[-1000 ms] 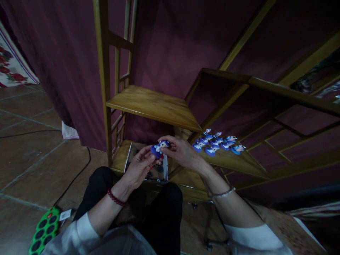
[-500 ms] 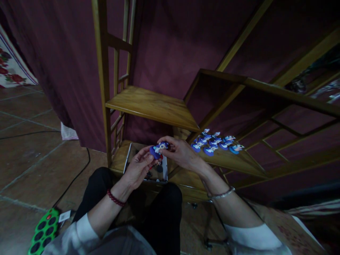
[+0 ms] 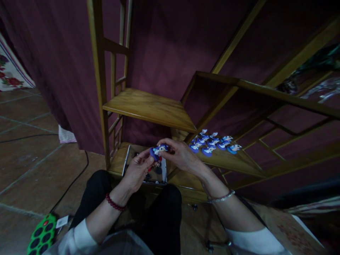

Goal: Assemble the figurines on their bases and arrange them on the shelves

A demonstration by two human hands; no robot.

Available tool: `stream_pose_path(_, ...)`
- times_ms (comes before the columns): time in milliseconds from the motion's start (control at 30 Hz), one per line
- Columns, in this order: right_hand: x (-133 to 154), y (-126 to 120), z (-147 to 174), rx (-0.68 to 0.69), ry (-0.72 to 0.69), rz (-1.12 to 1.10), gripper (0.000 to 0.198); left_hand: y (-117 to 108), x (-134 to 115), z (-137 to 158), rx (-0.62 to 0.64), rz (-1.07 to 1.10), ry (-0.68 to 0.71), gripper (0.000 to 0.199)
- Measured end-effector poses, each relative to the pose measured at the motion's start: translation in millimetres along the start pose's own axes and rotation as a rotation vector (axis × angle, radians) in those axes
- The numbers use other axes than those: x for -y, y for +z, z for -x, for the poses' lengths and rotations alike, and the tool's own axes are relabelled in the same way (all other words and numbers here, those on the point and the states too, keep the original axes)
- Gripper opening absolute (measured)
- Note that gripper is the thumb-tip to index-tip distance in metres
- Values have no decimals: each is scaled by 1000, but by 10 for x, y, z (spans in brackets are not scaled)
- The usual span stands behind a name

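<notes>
A small purple-and-white figurine [image 3: 160, 149] on a round purple base is held between my two hands, tilted on its side. My left hand [image 3: 137, 169] pinches its base, while the fingers of my right hand [image 3: 178, 154] close around its upper end. Below them an open box [image 3: 126, 163] rests on the lower shelf, with dark and red items inside, partly covered by my hands. To the right, several similar figurines [image 3: 208, 150] stand grouped on a wooden shelf, mostly purple, and one has a blue base.
The wooden shelf unit [image 3: 151, 108] rises in front of a maroon curtain [image 3: 58, 71], with upright posts and slanted bars. A green power strip [image 3: 42, 233] lies on the tiled floor at lower left, its black cable [image 3: 77, 180] running toward the curtain. My knees are close to the box.
The view has shifted slightly. Both hands keep the figurine in nearly the same place above the box, its tilt changed only a little.
</notes>
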State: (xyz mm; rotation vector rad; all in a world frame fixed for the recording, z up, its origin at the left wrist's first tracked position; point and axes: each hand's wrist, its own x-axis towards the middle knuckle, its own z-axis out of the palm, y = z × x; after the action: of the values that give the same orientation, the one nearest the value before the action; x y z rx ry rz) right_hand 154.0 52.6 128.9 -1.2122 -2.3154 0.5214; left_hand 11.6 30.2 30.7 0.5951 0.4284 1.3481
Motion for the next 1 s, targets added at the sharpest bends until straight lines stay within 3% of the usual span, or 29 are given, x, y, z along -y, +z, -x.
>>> stream_pose_path(400,68,56,61,-78,-69,46,15,18,-3,50,-23,-76,7,32)
stream_pose_path(767,94,58,149,-37,-136,77,13,54,20,97,-56,-106,-15,32)
stream_pose_path(1000,-3,233,136,-6,-100,110,14,-118,157,62,-121,-113,-62,32)
